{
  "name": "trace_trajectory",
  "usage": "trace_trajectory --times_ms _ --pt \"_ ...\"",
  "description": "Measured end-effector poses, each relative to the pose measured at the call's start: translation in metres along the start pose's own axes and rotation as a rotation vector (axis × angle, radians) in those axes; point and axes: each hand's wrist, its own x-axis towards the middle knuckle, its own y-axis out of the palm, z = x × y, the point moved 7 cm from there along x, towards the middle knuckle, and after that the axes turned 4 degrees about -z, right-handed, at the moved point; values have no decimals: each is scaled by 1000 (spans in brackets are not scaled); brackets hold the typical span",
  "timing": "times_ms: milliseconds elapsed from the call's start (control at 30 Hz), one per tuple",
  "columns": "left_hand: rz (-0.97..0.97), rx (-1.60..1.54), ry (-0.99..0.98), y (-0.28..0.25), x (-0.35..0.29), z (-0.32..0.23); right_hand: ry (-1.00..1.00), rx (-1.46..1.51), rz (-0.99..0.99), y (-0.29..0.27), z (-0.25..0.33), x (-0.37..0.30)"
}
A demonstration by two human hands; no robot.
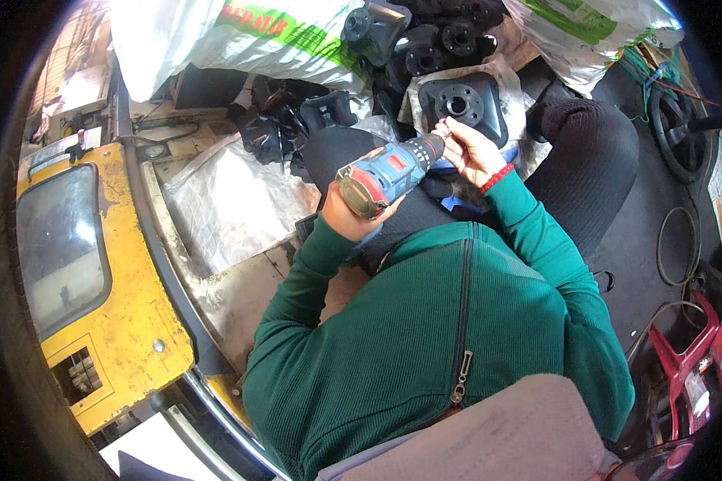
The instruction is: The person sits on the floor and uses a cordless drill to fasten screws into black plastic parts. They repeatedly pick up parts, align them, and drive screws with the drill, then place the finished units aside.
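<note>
A blue cordless drill [391, 170] lies across my lap area, its chuck pointing to the upper right. My left hand [343, 215] is wrapped round its grip, mostly hidden beneath the drill's body. At the front of the chuck, my right hand [475, 154] is closed, thumb and fingers pinched together by the tip. Whatever sits between them is too small to make out. Just beyond that hand rests a black square part with rounded corners [488, 98], a round hub and small holes at its middle.
More black moulded parts [429, 56] are heaped at the far side, between white sacks [249, 48]. Crumpled clear plastic [233, 200] lies left of my bent legs. A yellow machine panel [128, 264] stands at left; cables [666, 248] and a red frame [682, 361] are at right.
</note>
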Motion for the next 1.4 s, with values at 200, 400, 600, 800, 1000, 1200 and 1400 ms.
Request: trace_trajectory --times_ms 200,400,600,800,1000,1200,1400 --pt "-5 156 35 -7 -1 9 21 23 31 2 2 0" --pt "-16 243 116 -8 1 -5 -38 -80 -26 2 4 0" --pt "-2 278 183 -10 0 -16 -41 -180 -26 3 4 -3" --pt "166 181 72 1 0 -6 -32 -259 18 8 3 -5" --pt "6 48 -122 -14 19 6 -449 -424 -455 -80 44 6" --pt "12 169 -8 -13 68 38 -644 -943 -791 -87 82 30" --pt "128 85 -263 0 98 53 -634 -1053 -702 -87 84 47"
